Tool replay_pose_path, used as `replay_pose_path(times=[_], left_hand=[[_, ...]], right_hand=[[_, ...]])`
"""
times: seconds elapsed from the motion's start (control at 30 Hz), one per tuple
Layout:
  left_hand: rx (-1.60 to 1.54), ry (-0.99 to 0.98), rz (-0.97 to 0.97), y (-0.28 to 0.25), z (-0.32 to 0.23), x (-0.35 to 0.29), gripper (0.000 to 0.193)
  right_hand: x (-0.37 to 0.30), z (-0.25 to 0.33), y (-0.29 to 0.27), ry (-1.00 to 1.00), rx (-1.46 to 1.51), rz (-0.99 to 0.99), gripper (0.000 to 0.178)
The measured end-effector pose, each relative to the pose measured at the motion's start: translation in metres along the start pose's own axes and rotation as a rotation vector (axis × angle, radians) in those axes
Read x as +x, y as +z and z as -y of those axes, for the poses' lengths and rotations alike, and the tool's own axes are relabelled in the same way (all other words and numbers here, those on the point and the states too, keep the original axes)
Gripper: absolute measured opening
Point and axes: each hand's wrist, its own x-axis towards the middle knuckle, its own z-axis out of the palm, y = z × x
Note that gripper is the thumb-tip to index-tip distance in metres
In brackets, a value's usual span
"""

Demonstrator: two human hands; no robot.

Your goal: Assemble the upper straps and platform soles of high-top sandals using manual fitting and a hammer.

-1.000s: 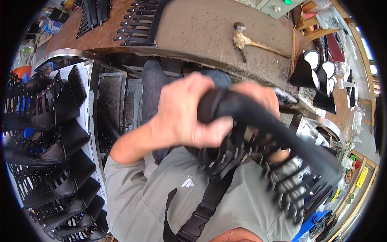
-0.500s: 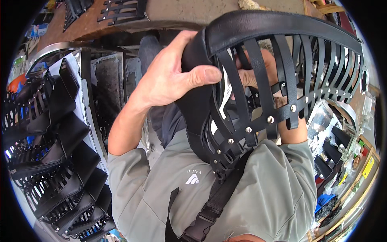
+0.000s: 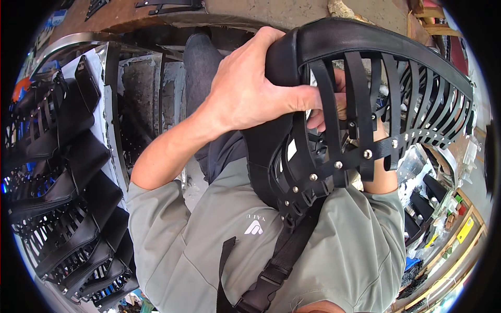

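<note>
A black leather piece with a smooth wide band, a row of parallel straps and silver rivets is held up in front of my chest. My left hand grips its left end, the thumb laid across the near side and the fingers going round behind the band. Behind the straps is my right hand, partly seen through the gaps, with bent fingers near my left thumb at the piece's inner edge. A small white patch shows among the black layers. What the right fingertips hold is hidden.
Many similar black strapped pieces are stacked on a rack at my left. A brown work surface lies ahead, with another strapped piece on it. At right are a wooden frame and mixed scraps.
My left hand and the leather piece have shifted slightly to the right. My right fingers have come closer to my left thumb behind the straps. The view has also moved a little.
</note>
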Motion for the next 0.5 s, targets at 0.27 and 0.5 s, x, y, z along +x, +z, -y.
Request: replay_pose_path(times=[0.27, 0.5], left_hand=[[-0.052, -0.042, -0.151, 0.011, 0.002, -0.004, 0.066], [-0.255, -0.084, -0.112, 0.025, 0.027, 0.001, 0.055]], right_hand=[[0.020, 0.012, 0.000, 0.136, -0.295, 0.188, 0.038], [0.028, -0.013, -0.011, 0.076, -0.140, 0.231, 0.036]])
